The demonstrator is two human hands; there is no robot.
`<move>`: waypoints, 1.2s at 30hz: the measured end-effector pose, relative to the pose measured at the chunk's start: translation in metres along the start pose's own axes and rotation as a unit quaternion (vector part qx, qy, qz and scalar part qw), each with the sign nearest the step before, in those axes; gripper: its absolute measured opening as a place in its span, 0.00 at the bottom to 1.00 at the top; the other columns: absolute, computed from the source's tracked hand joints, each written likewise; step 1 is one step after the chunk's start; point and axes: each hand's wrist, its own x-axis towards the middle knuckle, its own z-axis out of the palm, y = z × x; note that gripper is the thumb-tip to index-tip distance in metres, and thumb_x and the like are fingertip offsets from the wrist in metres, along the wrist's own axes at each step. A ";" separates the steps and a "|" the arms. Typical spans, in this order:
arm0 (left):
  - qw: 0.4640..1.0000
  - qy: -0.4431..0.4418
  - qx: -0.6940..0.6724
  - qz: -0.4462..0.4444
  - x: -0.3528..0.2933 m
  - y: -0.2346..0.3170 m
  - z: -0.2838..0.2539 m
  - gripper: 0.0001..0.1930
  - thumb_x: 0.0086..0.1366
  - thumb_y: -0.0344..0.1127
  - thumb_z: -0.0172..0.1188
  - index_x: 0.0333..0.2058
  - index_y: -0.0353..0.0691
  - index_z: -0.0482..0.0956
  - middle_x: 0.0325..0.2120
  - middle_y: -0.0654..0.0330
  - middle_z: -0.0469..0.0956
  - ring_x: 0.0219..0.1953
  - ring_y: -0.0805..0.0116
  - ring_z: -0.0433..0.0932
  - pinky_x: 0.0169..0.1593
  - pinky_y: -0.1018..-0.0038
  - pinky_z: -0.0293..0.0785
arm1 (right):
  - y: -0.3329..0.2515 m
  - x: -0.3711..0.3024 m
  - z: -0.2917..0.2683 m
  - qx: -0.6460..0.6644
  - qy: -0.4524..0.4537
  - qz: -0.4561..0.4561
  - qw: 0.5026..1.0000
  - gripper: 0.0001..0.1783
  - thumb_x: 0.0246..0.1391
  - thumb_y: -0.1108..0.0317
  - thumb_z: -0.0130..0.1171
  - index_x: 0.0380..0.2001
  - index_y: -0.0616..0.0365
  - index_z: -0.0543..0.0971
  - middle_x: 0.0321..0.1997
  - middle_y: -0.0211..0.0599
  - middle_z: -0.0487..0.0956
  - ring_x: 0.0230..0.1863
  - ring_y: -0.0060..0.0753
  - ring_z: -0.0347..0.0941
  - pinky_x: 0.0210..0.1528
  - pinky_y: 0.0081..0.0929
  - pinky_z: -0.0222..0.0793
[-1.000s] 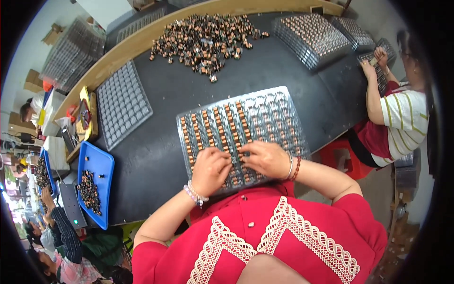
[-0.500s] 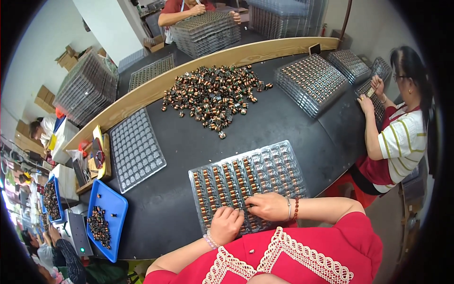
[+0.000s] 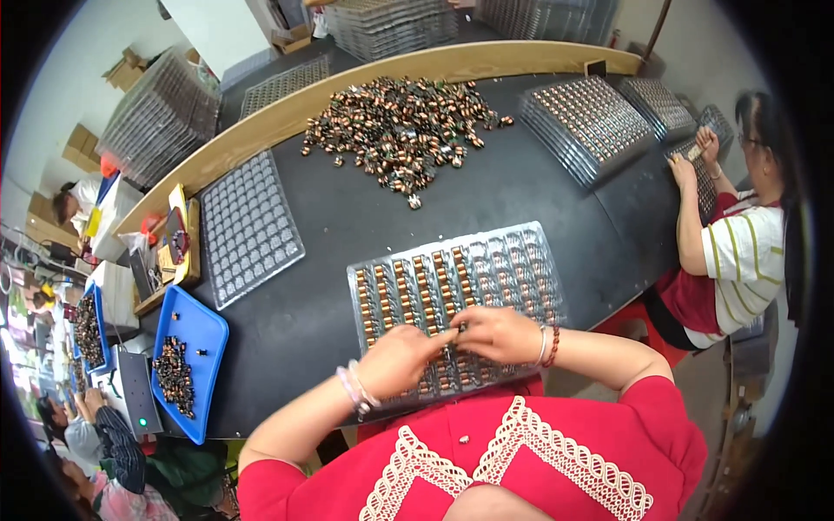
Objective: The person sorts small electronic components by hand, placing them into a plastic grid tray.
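Note:
A clear plastic tray (image 3: 556, 295) with rows of small pockets lies before me, its left columns filled with copper-wound coils (image 3: 423, 282). Over its near part, my right hand (image 3: 499, 336) pinches a small dark coil piece (image 3: 462, 327), mostly hidden by the fingers. My left hand (image 3: 400, 358) is closed, its index finger stretched across to meet the right fingertips. Whether the left fingers hold anything cannot be made out. Pockets on the tray's right side look bare of coils. Beyond it is a large heap of loose coils (image 3: 400, 130).
Left of the heap lies another pocketed tray (image 3: 252, 230); a blue bin (image 3: 213, 347) with loose coils sits nearer me. Stacked filled trays (image 3: 591, 130) stand at the far right, beside a co-worker (image 3: 738, 234) handling pieces. A wooden rail (image 3: 504, 59) bounds the far edge.
The view has tilted, so the table sits higher in the picture. My left hand has moved in from the tray's near edge, and its index finger now meets my right fingertips.

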 end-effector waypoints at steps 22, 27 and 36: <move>0.813 0.447 0.074 -0.366 0.256 -0.235 -0.074 0.30 0.57 0.60 0.55 0.52 0.48 0.71 0.58 0.49 0.61 0.62 0.48 0.54 0.60 0.48 0.53 | 0.230 0.244 -0.079 -0.320 0.179 0.243 0.898 0.38 0.42 0.37 0.61 0.59 0.29 0.66 0.65 0.50 0.58 0.64 0.55 0.54 0.59 0.53 0.56; 0.851 0.398 0.185 -0.291 0.219 -0.215 -0.045 0.26 0.58 0.55 0.57 0.52 0.49 0.72 0.56 0.45 0.62 0.58 0.45 0.59 0.56 0.51 0.61 | 0.203 0.222 -0.069 -0.361 0.137 0.202 0.900 0.26 0.46 0.45 0.61 0.50 0.37 0.75 0.59 0.44 0.64 0.58 0.53 0.60 0.55 0.50 0.62; 0.929 0.286 0.074 -0.224 0.149 -0.180 -0.031 0.16 0.61 0.42 0.57 0.47 0.47 0.72 0.40 0.48 0.73 0.40 0.47 0.75 0.43 0.60 0.73 | 0.153 0.183 -0.045 -0.362 0.044 0.104 0.925 0.14 0.48 0.60 0.61 0.38 0.52 0.79 0.44 0.33 0.73 0.50 0.45 0.67 0.47 0.36 0.73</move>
